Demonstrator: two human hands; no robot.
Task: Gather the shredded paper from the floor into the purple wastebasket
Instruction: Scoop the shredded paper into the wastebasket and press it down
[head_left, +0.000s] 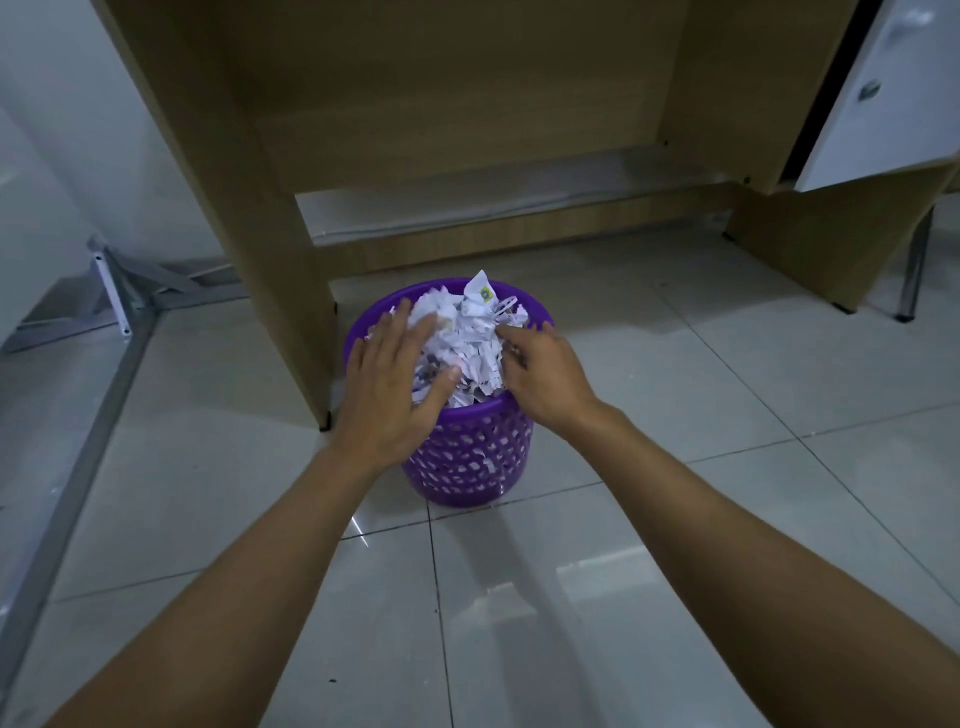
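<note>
The purple wastebasket (467, 452) stands on the tiled floor (675, 415), just beside the near leg of a wooden desk (270, 260) on its left. The shredded paper (462, 343) is heaped in it, mounded well above the rim, and no loose shreds show on the floor within view.

The left hand (395, 384) lies flat on the left side of the heap, its fingers (410, 332) straight and spread, pressing the paper. The right hand (540, 374) meets the heap from the right with its fingers curled toward the paper; whether they pinch any shreds I cannot tell.

The task looks almost done, with only packing down left. The risk is the overfull mound: an uneven push could squeeze shreds over the far rim back onto the floor. The basket looks light, so sideways pressure may tip or slide it on the glossy tiles. Shreds may also cling to the hands when they lift.
</note>
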